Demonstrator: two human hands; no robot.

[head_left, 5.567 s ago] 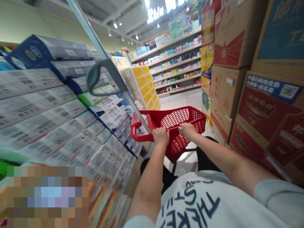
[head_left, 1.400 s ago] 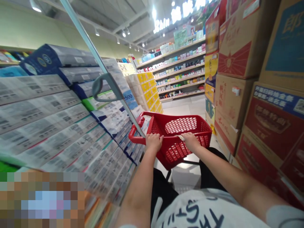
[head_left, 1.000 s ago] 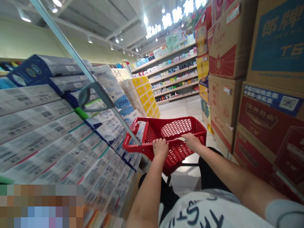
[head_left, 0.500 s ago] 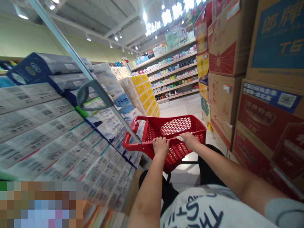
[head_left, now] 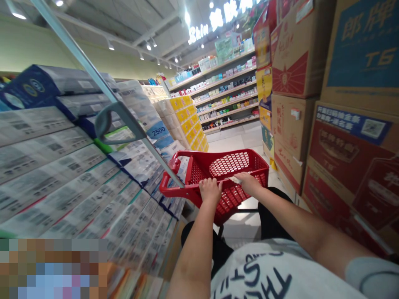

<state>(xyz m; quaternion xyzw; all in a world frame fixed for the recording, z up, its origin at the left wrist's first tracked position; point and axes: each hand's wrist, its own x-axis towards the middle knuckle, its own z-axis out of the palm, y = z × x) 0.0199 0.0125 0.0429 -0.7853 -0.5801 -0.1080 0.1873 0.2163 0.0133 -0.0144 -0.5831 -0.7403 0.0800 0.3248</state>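
Note:
A red plastic shopping basket (head_left: 237, 160) on wheels stands in front of me in a shop aisle, with nothing visible inside. My left hand (head_left: 210, 190) is closed over the near rim of the basket, beside its grey pull handle (head_left: 124, 122), which slants up to the left. My right hand (head_left: 247, 182) is closed on the same near rim, a little to the right, and something small and pale shows at its fingertips. Both forearms reach forward from my white printed shirt (head_left: 268, 274).
Stacked packs of tissue (head_left: 71, 174) line the left side, with yellow packs (head_left: 190, 120) farther on. Cardboard cartons (head_left: 339, 112) are piled high on the right. The tiled aisle floor (head_left: 233, 139) leads to back shelves (head_left: 227, 95) of small goods.
The basket and my view have shifted slightly left along the aisle. Both hands keep the same hold on the rim.

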